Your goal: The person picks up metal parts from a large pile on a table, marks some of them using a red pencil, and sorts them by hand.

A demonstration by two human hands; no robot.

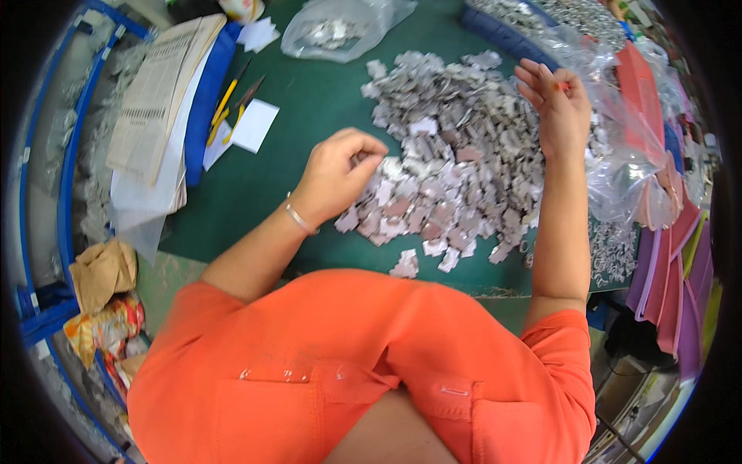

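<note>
A broad heap of small, flat, silver-grey metal pieces [464,170] with notched edges lies on the green tabletop in front of me. At the heap's left edge, my left hand [336,174] is closed, fingers curled toward the thumb; whatever they may hold is hidden. My right hand [555,108] is raised over the heap's far right side, beside a blue tray [510,35]. Its thumb and a finger are bent together, the others loosely bent. A small reddish spot shows between them, too small to name. Several loose metal pieces [405,264] lie near the table's front edge.
A clear plastic bag [340,31] with metal pieces lies at the back. Left are papers [158,108], a blue folder [210,100], yellow-handled tools [224,112] and a white card [256,126]. Clear plastic [618,174], small metal rings [610,251] and coloured strips [668,263] crowd the right.
</note>
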